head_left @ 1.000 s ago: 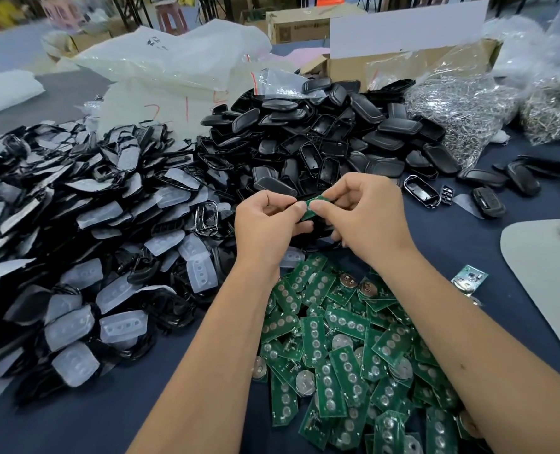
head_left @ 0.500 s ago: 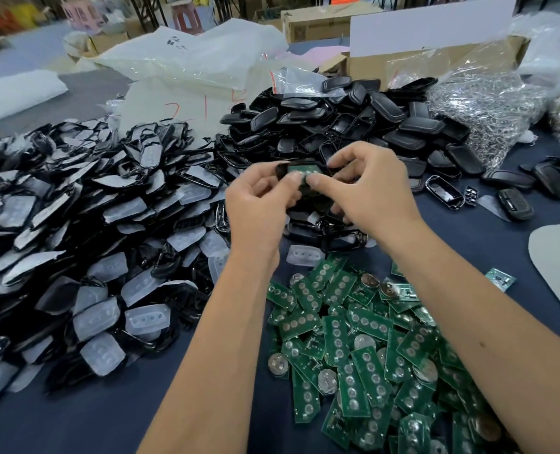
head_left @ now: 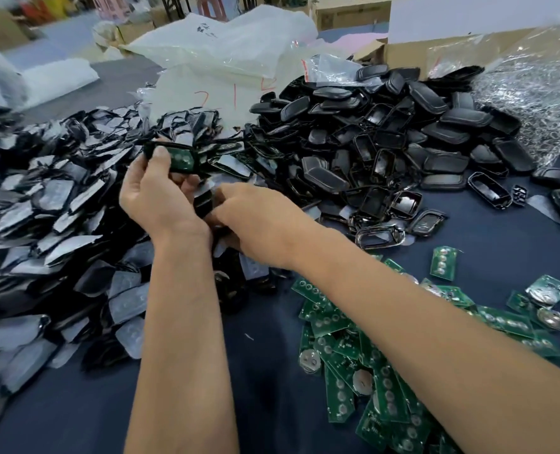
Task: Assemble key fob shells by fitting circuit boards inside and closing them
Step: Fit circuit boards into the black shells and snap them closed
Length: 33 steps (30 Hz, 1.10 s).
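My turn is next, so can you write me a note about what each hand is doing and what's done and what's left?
Left hand: grips a black shell half with a green circuit board seated inside, still uncovered.
Right hand: down at the left pile's edge; its fingers are hidden.
Done: board fitted.
Left: close this shell, then carry on with the loose boards and the black shells.

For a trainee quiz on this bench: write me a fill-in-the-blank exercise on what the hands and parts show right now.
1. The left hand holds up a black key fob shell with a ____ circuit board seated in it.
2. The right hand reaches toward the pile of shells with ____ backings.
3. The loose circuit boards lie on a dark ____ table cover.

Missing words: green; white; blue
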### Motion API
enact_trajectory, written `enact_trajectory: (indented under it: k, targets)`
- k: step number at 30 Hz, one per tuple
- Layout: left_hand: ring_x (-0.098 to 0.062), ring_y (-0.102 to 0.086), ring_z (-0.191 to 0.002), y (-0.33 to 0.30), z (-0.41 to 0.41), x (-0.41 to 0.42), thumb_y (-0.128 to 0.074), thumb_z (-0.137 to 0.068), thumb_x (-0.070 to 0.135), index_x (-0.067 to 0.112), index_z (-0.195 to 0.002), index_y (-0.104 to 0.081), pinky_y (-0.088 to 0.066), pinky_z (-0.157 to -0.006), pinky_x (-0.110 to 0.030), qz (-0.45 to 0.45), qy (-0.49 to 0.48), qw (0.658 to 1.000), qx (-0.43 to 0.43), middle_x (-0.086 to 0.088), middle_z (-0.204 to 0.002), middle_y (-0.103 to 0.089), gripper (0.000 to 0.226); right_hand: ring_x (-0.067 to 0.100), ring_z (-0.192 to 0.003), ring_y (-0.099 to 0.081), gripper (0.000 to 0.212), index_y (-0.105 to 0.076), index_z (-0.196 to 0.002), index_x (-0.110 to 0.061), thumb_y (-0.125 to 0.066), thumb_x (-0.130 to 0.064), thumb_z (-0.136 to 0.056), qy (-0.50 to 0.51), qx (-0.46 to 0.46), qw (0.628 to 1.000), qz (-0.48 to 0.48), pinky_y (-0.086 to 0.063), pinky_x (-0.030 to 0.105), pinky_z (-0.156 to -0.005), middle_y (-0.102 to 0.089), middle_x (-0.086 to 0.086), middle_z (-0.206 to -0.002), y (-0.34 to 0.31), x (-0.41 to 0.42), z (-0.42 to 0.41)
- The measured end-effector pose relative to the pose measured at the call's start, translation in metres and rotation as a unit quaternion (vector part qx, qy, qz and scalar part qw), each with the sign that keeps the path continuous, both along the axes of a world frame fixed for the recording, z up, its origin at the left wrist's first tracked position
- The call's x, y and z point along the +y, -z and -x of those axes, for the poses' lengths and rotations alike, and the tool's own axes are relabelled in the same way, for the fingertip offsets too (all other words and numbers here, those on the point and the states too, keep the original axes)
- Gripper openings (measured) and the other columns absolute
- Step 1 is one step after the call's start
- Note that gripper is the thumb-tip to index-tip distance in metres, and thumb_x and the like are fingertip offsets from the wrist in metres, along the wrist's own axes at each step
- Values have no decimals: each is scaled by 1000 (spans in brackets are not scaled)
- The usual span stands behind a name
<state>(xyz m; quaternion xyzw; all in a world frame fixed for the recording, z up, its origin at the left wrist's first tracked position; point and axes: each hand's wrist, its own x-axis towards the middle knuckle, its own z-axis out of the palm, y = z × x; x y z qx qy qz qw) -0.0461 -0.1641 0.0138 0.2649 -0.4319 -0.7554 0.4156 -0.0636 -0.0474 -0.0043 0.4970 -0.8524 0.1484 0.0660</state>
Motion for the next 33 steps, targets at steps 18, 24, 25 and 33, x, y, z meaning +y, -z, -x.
enact_trajectory:
  k: [18,24,25,33]
  targets:
    - [-9,-50,-54,3,0,14,-67,-97,5,11,-86,-63,-49,-55,-23,19,27,999,-7,2,-66,-59,13,15,-94,-61,13,-79,-104,-14,-68,-18,-99,85,-37,970,227,-47,29,-84,-74,-5,-96,-10,62,-6]
    - [-6,-67,-64,16,6,82,-75,-91,11,14,-109,-70,-51,-56,-19,240,229,941,-71,0,-83,-76,18,8,-84,-73,19,-80,-92,-29,-71,-12,-97,249,-269,790,491,-60,28,-79,-80,-9,-87,0,149,5]
    - [-8,-69,-67,22,7,101,-76,-90,13,18,-106,-71,-52,-57,-19,292,271,913,-86,-2,-85,-76,18,13,-83,-74,20,-80,-92,-27,-71,-11,-97,266,-289,758,520,-62,33,-78,-80,-6,-87,4,160,6]
    - [0,-60,-82,57,10,147,-78,-91,20,24,-115,-75,-54,-81,-23,528,296,782,-149,11,-94,-67,24,16,-72,-70,14,-75,-91,-12,-70,0,-95,299,-359,646,603,-62,29,-65,-75,1,-80,22,188,8]
